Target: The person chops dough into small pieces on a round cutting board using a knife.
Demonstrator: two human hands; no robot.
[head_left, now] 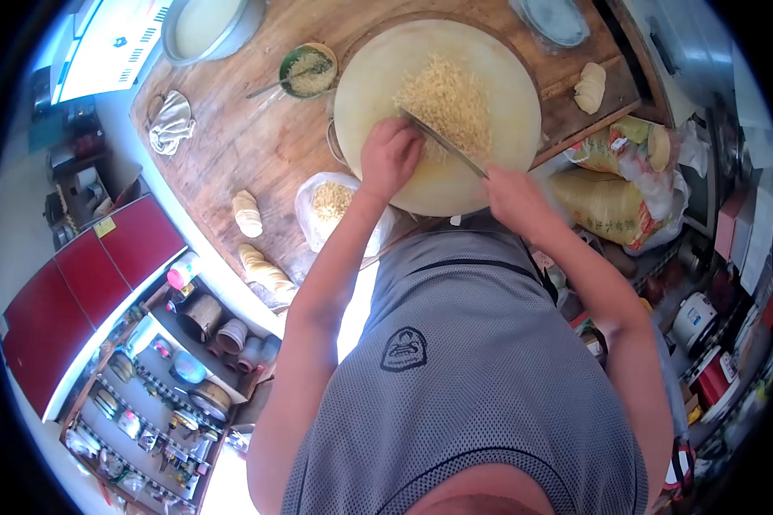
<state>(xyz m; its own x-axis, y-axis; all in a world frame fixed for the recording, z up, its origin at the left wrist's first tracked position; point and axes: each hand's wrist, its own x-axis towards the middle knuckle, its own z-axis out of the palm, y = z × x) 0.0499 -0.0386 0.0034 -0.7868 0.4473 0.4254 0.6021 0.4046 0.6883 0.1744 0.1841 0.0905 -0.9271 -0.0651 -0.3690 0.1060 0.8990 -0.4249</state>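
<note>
On the round pale cutting board (pixel 378 81) lies a spread heap of finely chopped pale-yellow food (pixel 449 94). A knife (pixel 445 144) slants across the near part of the heap, its blade seen nearly edge-on. My right hand (pixel 515 202) is closed round its handle at the board's near right edge. My left hand (pixel 392 156) is curled at the blade's far end, fingers closed against it; the exact grip is partly hidden. Left of the board, by my left forearm, stands an open white plastic bag (pixel 305 206) with more chopped pieces (pixel 331 202).
The wooden table (pixel 232 129) also bears a green bowl (pixel 307 70) with a utensil, a large basin (pixel 180 34), a crumpled cloth (pixel 172 123), sliced pale pieces (pixel 247 215), a twisted roll-like piece (pixel 264 269) and a clear container (pixel 556 21). Filled sacks (pixel 601 204) stand below right.
</note>
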